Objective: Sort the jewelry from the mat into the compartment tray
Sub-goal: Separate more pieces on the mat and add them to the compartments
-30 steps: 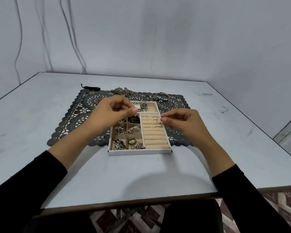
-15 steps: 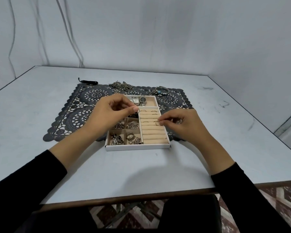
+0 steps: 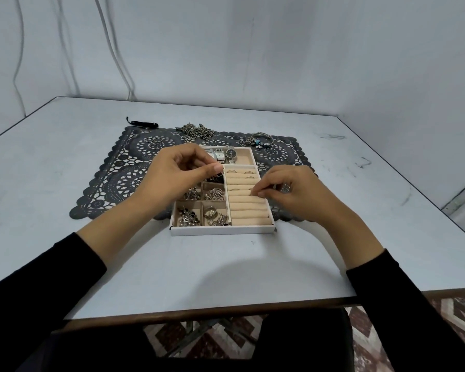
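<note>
On the pale table (image 3: pixel 333 251), a white tray (image 3: pixel 220 230) overlaps a dark lace mat (image 3: pixel 129 181). The left hand (image 3: pixel 180 175) pinches a ring (image 3: pixel 220 172) above it; the right hand (image 3: pixel 298 194), apart, pinches at the padded rows (image 3: pixel 249 213) (contents too small to tell).

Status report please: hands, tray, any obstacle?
Left hand pinches ring over tray. Right hand pinches second ring, barely visible, at ring rolls. Chains, bracelets lie on mat. Nothing blocks.
</note>
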